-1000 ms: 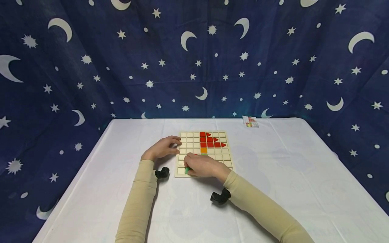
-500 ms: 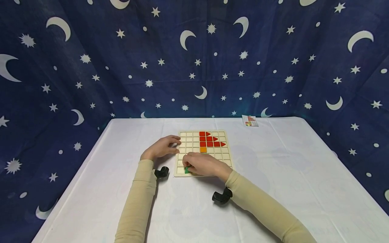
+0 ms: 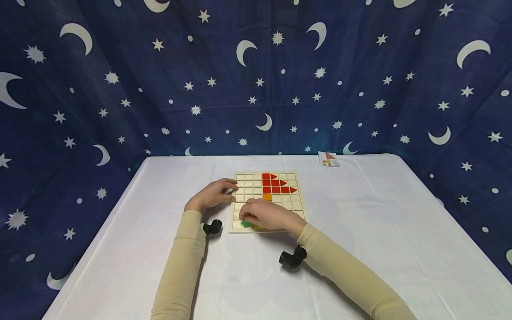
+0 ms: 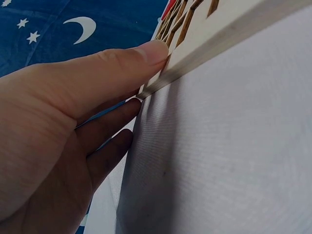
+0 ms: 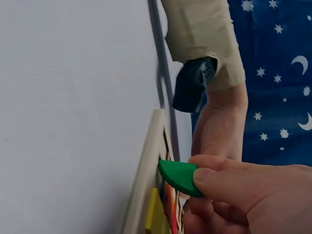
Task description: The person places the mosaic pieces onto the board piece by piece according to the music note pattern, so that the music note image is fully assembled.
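A pale gridded board (image 3: 249, 183) lies on the white table. My right hand (image 3: 269, 214) is over its lower left part and pinches a green quarter-circle tile (image 5: 178, 175) between thumb and fingers. In the right wrist view the tile stands tilted, its pointed corner at the board's surface. A yellow tile (image 5: 155, 214) is on the board close by, partly covered by the hand in the head view. My left hand (image 3: 214, 194) rests at the board's left edge, thumb and fingers extended, with the thumb (image 4: 155, 51) touching the edge.
Red square and triangular tiles (image 3: 276, 183) form rows in the upper part of the board, with an orange square tile (image 3: 267, 197) below them. A small printed card (image 3: 329, 159) lies near the table's back edge. A starry dark blue cloth (image 3: 256, 89) hangs behind.
My right hand has shifted slightly left and away from me, still pinching the green tile. Some of the yellow tile now shows beneath the hand. The left hand stays put.
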A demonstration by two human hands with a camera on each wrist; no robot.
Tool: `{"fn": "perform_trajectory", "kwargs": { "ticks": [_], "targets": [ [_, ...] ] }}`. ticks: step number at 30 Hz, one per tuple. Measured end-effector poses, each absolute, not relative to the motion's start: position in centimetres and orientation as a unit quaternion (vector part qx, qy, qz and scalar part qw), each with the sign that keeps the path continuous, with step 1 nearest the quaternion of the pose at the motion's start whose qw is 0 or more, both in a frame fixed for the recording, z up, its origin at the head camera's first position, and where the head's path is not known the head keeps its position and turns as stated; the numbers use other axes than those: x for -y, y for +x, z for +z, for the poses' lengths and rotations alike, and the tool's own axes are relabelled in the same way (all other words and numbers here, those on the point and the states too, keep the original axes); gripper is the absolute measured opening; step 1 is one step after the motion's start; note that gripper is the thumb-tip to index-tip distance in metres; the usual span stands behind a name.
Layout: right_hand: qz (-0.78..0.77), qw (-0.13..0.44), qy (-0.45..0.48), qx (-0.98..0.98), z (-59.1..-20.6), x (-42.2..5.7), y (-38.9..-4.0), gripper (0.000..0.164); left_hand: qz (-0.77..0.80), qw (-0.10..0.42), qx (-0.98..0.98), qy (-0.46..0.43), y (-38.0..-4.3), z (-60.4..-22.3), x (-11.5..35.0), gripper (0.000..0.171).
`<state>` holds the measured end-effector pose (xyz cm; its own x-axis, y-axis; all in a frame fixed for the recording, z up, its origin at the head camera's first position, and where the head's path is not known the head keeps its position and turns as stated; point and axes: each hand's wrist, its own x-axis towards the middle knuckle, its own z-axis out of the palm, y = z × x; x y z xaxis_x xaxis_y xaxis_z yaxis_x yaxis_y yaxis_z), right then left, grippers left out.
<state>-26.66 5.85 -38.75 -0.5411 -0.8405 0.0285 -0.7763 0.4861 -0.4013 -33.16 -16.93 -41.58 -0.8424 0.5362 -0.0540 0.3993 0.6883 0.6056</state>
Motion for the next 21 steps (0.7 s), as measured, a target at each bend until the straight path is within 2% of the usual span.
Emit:
{"fn": "perform_trajectory", "kwargs": {
  "ticks": [7, 21],
  "targets": [
    [-0.205, 0.126, -0.471, -0.848, -38.61, -5.99, -27.42, 0.013, 0.297, 0.119, -0.913, 0.253, -33.13, -41.41, 16.93, 0.043],
    [-0.187, 0.105, -0.436, -0.874, -38.94, -5.71, -27.25, 0.011, 0.302, 0.120, -0.911, 0.253, -33.31, -41.60, 16.95, 0.043]
  ]
}}
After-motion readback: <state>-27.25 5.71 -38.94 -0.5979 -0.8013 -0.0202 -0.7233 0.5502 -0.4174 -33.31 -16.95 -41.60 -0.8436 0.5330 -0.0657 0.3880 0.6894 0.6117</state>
